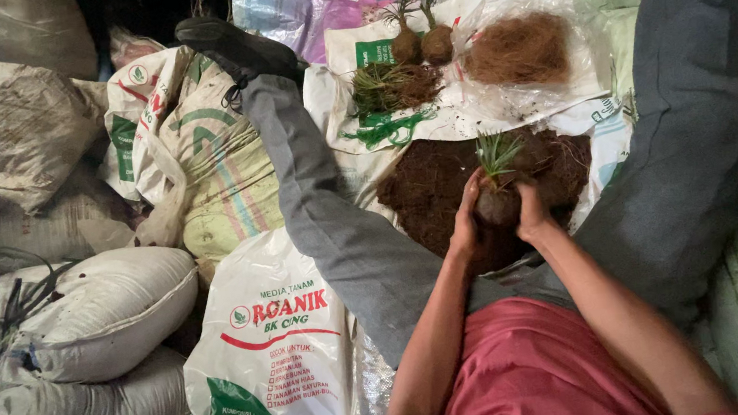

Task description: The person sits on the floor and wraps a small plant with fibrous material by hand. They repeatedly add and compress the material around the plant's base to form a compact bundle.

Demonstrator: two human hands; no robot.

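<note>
Brown soil ball (497,206) with green seedling (498,154), clamped between left hand (465,224) and right hand (531,214) over soil heap (427,186); shaping underway, firmer pressing likely needed.

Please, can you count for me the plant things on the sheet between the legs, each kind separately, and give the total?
Finished soil balls with a plant, lying at the far edge: 2
Soil ball with a green plant, pressed between left hand and right hand: 1
Bundle of loose seedlings: 1
Pile of brown fibre: 1
Heap of dark soil: 1
Total: 6
</note>
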